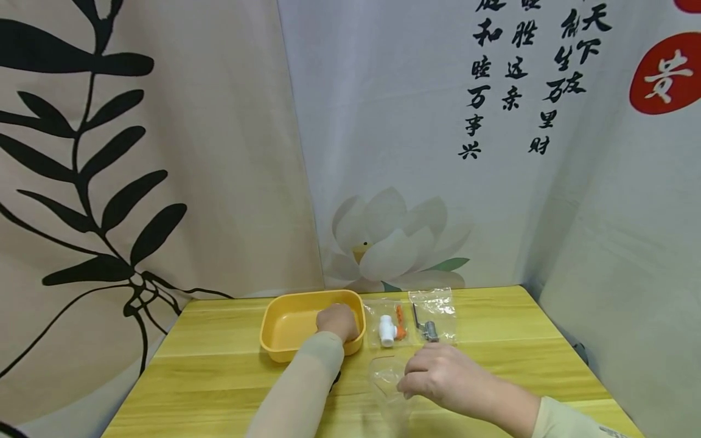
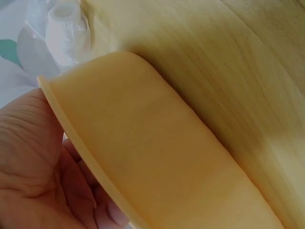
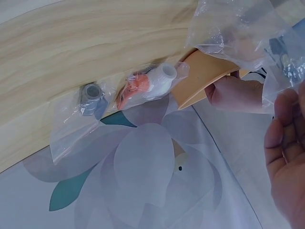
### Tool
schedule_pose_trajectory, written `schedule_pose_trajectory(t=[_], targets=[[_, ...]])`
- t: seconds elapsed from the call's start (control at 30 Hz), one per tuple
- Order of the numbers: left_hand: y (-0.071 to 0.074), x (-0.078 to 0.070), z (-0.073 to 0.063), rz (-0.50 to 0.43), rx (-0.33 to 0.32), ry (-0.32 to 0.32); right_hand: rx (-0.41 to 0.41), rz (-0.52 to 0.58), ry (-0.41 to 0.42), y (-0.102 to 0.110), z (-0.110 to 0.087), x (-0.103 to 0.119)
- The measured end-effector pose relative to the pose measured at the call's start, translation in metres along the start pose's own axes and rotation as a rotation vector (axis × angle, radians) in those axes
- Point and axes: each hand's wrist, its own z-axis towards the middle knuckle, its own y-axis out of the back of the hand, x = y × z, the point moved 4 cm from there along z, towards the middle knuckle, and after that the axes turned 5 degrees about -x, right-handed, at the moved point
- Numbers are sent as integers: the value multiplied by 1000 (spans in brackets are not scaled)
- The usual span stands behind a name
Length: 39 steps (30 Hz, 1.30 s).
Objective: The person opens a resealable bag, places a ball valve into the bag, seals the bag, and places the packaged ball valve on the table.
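Note:
My left hand reaches over the right end of the yellow plastic tub, its fingers down inside. In the left wrist view the palm lies along the tub's rim and the fingers curl behind the wall; I cannot tell whether they hold anything. My right hand pinches a clear plastic bag over the table, to the right of the left forearm. That bag spreads across the top of the right wrist view, with the curled fingers near its lower part.
Behind the right hand, a clear bag holds a white fitting and an orange part. To its right lies another with a grey metal fitting. A small black thing shows beside the left forearm. A printed curtain hangs behind the table.

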Motion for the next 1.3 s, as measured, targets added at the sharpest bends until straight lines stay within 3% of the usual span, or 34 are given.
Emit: schedule_pose_trajectory(t=[0.1,0.2,0.43,0.67,1.0,1.3], targets=[[4,0,-3,24,3,-22,-5,-1,0,0,0,0],[8,5,-6,44,-33,-37,3,-1,-12,1,0,1],[15,31,-9,83,-114,-50,8,2,-21,1,-1,4],[9,55,-7,69,-162,-94,-11,-13,7,-1,-2,6],[16,61,-10,49,-135,-111,-9,-17,4,-1,-2,8],[15,67,-11,82,-132,-214,10,-13,-18,-2,-5,8]])
